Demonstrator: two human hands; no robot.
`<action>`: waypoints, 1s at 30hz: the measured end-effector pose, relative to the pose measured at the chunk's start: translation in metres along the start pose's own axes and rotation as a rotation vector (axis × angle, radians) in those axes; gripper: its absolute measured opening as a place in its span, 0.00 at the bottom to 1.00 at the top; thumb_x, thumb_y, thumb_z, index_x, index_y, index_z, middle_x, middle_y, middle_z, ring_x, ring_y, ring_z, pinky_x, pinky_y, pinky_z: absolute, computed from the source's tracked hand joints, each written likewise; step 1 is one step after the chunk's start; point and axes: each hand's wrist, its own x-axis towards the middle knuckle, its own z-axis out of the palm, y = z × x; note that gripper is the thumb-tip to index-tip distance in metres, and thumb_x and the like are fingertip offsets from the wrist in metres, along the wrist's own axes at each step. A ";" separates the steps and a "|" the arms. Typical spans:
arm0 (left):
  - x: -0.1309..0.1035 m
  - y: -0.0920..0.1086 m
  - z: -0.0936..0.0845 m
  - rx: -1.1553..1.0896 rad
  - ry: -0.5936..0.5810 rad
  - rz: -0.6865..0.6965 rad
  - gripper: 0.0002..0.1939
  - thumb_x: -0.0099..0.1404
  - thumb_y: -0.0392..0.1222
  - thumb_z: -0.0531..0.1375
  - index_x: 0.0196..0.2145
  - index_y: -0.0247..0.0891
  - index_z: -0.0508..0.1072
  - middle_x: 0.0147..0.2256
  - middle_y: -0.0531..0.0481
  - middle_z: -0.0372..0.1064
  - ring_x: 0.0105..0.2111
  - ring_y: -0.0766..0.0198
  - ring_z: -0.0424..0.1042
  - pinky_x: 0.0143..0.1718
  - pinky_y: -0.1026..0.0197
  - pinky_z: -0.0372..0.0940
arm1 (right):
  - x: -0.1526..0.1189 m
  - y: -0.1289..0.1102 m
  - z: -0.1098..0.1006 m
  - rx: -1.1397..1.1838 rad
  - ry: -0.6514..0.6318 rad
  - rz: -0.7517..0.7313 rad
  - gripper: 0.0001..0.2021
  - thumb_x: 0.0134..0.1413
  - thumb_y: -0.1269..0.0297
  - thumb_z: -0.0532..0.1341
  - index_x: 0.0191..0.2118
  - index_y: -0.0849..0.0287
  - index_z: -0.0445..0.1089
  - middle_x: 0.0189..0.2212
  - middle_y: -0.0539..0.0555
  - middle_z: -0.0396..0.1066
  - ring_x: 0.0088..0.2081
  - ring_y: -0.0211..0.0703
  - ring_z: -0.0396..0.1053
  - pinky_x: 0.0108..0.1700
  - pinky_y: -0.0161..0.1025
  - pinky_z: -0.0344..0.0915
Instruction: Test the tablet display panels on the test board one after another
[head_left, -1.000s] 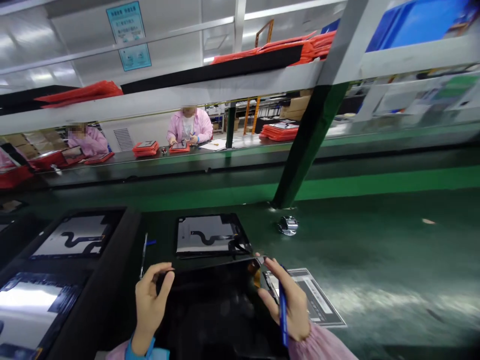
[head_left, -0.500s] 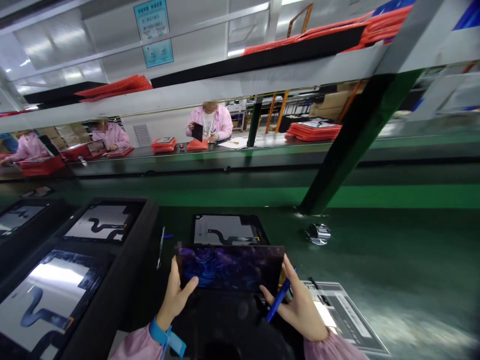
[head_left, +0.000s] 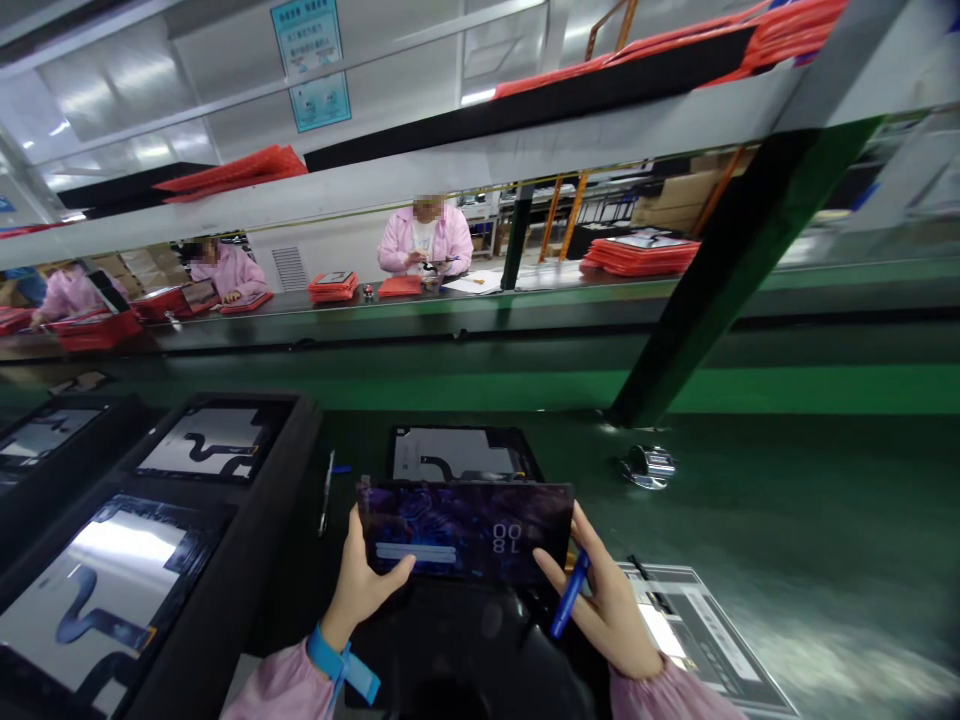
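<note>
A lit tablet screen [head_left: 465, 530] is held up between both hands, showing a dark blue picture with upside-down digits. My left hand [head_left: 367, 585] grips its left edge, thumb across the front; a blue strap circles that wrist. At the right edge, my right hand [head_left: 604, 595] grips the screen with its thumb on the lower front. A blue pen [head_left: 570, 595] is also tucked in the right hand. Just behind the held screen lies another display panel [head_left: 457, 450], back side up with a dark flex cable. The rear of the held screen is hidden.
Display panels [head_left: 112, 560] rest in black foam trays [head_left: 281, 440] on the left. A slim pen [head_left: 326, 495] lies beside them. To the right are a metal roll-like object [head_left: 649, 467], a printed sheet [head_left: 712, 625] and a slanted green post [head_left: 712, 270]. Several people in pink work opposite.
White digits and light bars have appeared on the held screen, which was plain dark blue before. The screen is tilted slightly differently. A person opposite has lowered a dark panel.
</note>
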 end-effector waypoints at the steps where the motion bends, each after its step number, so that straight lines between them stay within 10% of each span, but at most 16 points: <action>1: 0.000 0.000 0.000 -0.002 0.002 0.000 0.50 0.54 0.51 0.66 0.66 0.39 0.44 0.62 0.39 0.58 0.65 0.48 0.52 0.64 0.46 0.50 | 0.000 0.000 -0.001 -0.033 -0.010 -0.025 0.36 0.62 0.61 0.57 0.70 0.51 0.39 0.63 0.59 0.58 0.60 0.54 0.62 0.58 0.51 0.63; 10: 0.000 -0.004 0.000 -0.034 0.061 -0.044 0.50 0.51 0.51 0.68 0.64 0.38 0.49 0.62 0.38 0.57 0.65 0.46 0.51 0.65 0.45 0.47 | -0.004 0.007 -0.005 -0.173 -0.120 -0.095 0.54 0.50 0.55 0.67 0.70 0.56 0.27 0.63 0.67 0.58 0.59 0.64 0.61 0.59 0.64 0.55; 26: 0.000 0.007 -0.001 -0.031 0.007 -0.094 0.53 0.50 0.51 0.69 0.65 0.36 0.44 0.63 0.35 0.54 0.66 0.43 0.46 0.65 0.42 0.43 | 0.002 0.007 -0.007 -0.127 -0.084 -0.098 0.49 0.52 0.51 0.65 0.70 0.51 0.34 0.64 0.62 0.57 0.59 0.62 0.62 0.62 0.63 0.51; 30: -0.002 0.022 -0.006 -0.099 -0.031 -0.130 0.51 0.52 0.51 0.68 0.66 0.38 0.46 0.65 0.38 0.52 0.67 0.47 0.44 0.66 0.45 0.44 | 0.001 -0.001 -0.012 -0.100 -0.018 -0.086 0.43 0.52 0.47 0.63 0.69 0.51 0.46 0.59 0.61 0.64 0.55 0.63 0.68 0.57 0.58 0.63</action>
